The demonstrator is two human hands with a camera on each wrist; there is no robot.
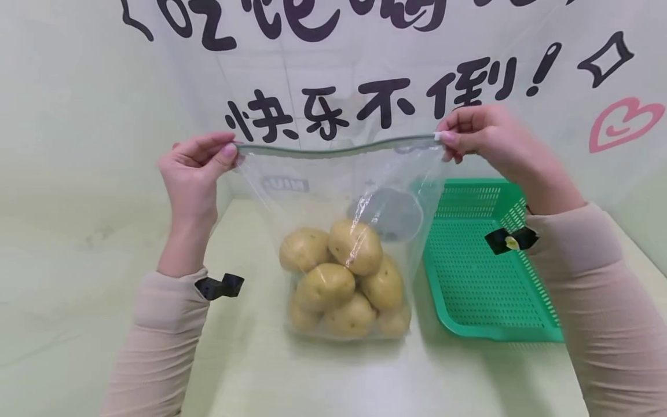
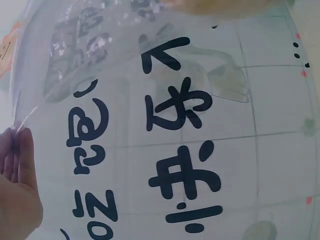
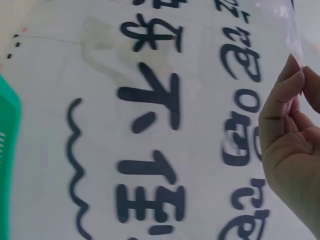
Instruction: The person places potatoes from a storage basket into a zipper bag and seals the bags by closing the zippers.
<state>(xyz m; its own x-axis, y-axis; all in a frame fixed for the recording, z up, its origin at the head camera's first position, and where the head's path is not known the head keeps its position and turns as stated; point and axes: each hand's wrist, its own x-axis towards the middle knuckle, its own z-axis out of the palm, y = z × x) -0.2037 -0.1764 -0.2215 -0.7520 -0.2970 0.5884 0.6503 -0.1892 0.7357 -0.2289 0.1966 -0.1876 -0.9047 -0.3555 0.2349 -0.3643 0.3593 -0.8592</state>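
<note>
A clear zip bag [image 1: 333, 179] hangs upright between both hands in the head view, its grey-green zip strip [image 1: 323, 154] stretched across the top. Several potatoes [image 1: 327, 286] lie heaped in its lower half. My left hand [image 1: 195, 168] pinches the bag's top left corner between thumb and fingers. At the other corner, my right hand [image 1: 495, 145] pinches the zip's end, where a small white slider [image 1: 438, 136] shows by the thumb. The left wrist view shows the left hand [image 2: 19, 185] at the bag's edge; the right wrist view shows the right hand [image 3: 295, 135] gripping clear film.
A green plastic basket [image 1: 484, 272] with a slotted floor stands on the pale table [image 1: 365, 376], right of the bag. Behind hangs a white cloth [image 1: 365, 63] with large black characters and a pink heart [image 1: 625, 124]. A grey oval [image 1: 393, 214] shows through the bag.
</note>
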